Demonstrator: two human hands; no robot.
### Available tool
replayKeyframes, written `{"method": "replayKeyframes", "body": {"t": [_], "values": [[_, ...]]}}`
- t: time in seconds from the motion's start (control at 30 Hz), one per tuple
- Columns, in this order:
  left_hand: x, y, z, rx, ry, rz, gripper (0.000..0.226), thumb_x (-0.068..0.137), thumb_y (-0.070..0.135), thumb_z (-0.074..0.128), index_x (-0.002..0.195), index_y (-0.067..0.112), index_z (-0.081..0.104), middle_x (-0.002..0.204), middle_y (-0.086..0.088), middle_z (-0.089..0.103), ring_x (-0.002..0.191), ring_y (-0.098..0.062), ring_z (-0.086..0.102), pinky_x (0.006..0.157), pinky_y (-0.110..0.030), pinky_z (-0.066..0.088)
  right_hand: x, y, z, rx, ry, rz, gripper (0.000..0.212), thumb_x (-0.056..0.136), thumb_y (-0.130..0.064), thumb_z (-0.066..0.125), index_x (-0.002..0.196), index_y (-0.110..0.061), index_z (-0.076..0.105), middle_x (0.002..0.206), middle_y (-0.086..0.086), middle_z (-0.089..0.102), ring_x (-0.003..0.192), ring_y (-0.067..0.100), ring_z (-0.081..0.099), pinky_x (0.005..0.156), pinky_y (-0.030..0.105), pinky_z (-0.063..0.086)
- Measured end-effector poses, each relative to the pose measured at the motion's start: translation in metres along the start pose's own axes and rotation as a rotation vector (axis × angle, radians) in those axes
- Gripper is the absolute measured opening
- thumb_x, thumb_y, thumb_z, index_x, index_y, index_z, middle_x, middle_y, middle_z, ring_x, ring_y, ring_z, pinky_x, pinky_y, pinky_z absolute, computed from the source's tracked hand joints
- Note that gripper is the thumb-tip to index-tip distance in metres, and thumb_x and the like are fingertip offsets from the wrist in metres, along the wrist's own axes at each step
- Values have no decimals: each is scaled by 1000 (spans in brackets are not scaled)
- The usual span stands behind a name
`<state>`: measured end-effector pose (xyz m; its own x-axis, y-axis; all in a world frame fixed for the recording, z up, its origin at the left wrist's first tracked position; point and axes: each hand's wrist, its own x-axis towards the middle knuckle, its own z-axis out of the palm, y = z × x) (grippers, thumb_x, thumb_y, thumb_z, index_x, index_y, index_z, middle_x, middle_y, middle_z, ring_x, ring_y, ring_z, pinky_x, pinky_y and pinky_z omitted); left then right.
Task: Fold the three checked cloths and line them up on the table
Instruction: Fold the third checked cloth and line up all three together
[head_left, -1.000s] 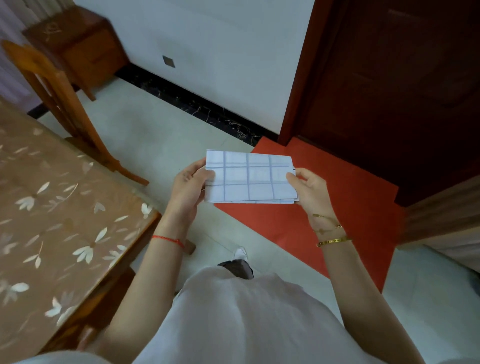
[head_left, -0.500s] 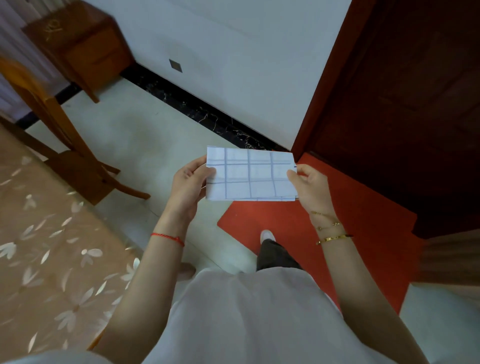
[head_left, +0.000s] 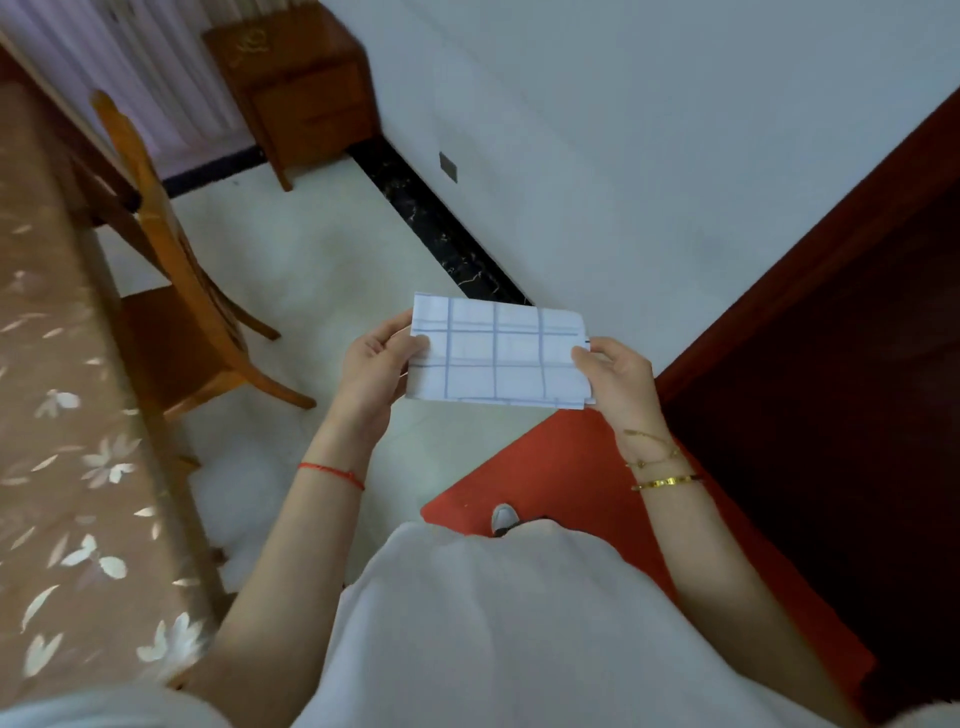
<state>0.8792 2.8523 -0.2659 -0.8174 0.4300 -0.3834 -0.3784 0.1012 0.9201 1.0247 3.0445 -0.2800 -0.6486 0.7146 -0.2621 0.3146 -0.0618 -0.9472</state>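
the checked cloth (head_left: 498, 353) is thin woven fabric, matt, pale with blue lines. the table (head_left: 52, 364) has a tan covering with a faint sheen and a pale flower print. the chair (head_left: 171, 270) and the small cabinet (head_left: 306, 88) are varnished orange-brown wood, lightly glossy. the floor (head_left: 322, 270) is smooth pale tile with a soft shine; the skirting (head_left: 441, 234) is polished black stone with white veins. the wall (head_left: 649, 130) is matt white. the mat (head_left: 561, 467) is flat matt red. the door (head_left: 831, 415) is dark red-brown wood. the bangle (head_left: 667, 482) is shiny gold-coloured metal.
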Motion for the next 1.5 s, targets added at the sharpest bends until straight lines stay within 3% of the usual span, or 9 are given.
{"method": "replayKeyframes", "body": {"t": [0.23, 0.47, 0.57, 0.8, 1.0, 1.27, 1.37, 1.5], "values": [[49, 17, 22, -85, 151, 16, 31, 95, 6, 54, 117, 23, 68, 93, 5, 73, 79, -9, 67, 65, -21, 56, 93, -29, 7, -20, -159, -28, 22, 93, -11, 59, 74, -22, 64, 63, -9, 60, 63, 9, 57, 59, 28, 47], [105, 33, 13, -137, 267, 18, 34, 94, 5, 55, 121, 20, 68, 100, 1, 73, 83, -13, 67, 61, -21, 55, 169, -45, 41, -49, -285, -20, 16, 92, -16, 59, 76, -17, 61, 74, 6, 58, 74, 20, 56, 65, 36, 49], [140, 41, 7, -152, 304, 6, 32, 94, 5, 55, 120, 18, 67, 100, -2, 73, 82, -15, 66, 59, -21, 55, 202, -51, 61, -50, -306, -12, 16, 93, -16, 58, 78, -17, 62, 74, 5, 57, 75, 19, 57, 66, 38, 50], [237, 79, -23, -173, 331, -15, 32, 94, 8, 58, 124, 17, 66, 114, -12, 72, 97, -26, 67, 82, -36, 56, 285, -92, 121, -40, -347, -30, 17, 94, -13, 56, 80, -18, 63, 77, 2, 62, 73, 14, 60, 67, 39, 52], [329, 137, -59, -182, 365, 0, 30, 95, 7, 55, 121, 16, 67, 97, -2, 73, 84, -18, 66, 71, -30, 53, 368, -142, 200, -18, -363, -59, 19, 93, -14, 56, 76, -20, 62, 76, 2, 63, 73, 15, 59, 67, 36, 47], [426, 187, -100, -173, 355, 17, 28, 95, 9, 54, 119, 15, 68, 98, 0, 73, 85, -13, 67, 63, -20, 55, 458, -177, 275, -40, -408, -94, 13, 93, -16, 56, 84, -17, 65, 81, 7, 65, 76, 19, 57, 67, 37, 46], [458, 198, -113, -169, 363, 11, 28, 96, 11, 55, 120, 16, 67, 108, -4, 73, 93, -17, 67, 70, -25, 56, 494, -186, 301, -50, -442, -107, 14, 93, -18, 56, 82, -18, 65, 82, 10, 63, 76, 21, 55, 67, 38, 43], [506, 213, -127, -179, 398, 12, 25, 96, 12, 54, 115, 20, 69, 112, -6, 73, 102, -25, 68, 87, -40, 55, 546, -199, 338, -75, -491, -116, 17, 86, -28, 57, 84, -12, 63, 81, 12, 61, 75, 22, 54, 66, 39, 42]]}}
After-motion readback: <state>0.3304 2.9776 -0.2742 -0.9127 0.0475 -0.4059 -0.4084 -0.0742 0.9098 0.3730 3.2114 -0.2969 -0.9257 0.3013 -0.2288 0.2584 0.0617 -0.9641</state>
